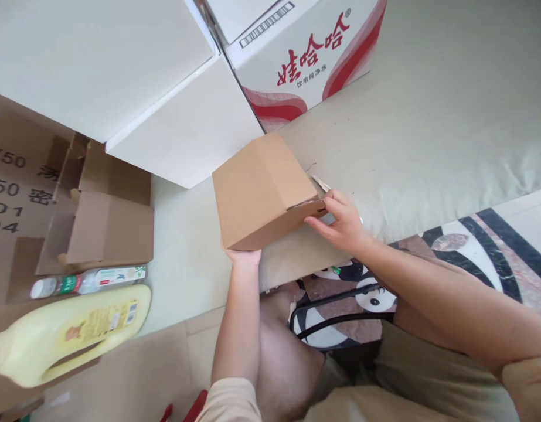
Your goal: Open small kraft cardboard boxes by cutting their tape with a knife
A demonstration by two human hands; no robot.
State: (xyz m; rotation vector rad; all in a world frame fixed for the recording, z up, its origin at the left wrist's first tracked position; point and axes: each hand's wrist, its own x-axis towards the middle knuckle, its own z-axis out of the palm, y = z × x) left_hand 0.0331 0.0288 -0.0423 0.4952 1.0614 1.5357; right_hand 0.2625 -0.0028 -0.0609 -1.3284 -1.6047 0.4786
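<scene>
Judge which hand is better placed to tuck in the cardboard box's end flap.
Right, probably. The right hand has fingers and thumb either side of the end flap, while the left hand steadies the cardboard box at its near edge, fingers hidden.

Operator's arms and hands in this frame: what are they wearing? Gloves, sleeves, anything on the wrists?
Both hands bare: no gloves, and no watch or band on either wrist. The right hand shows no rings; the left hand is mostly hidden behind the cardboard box. Short beige sleeves, forearms uncovered.
</scene>
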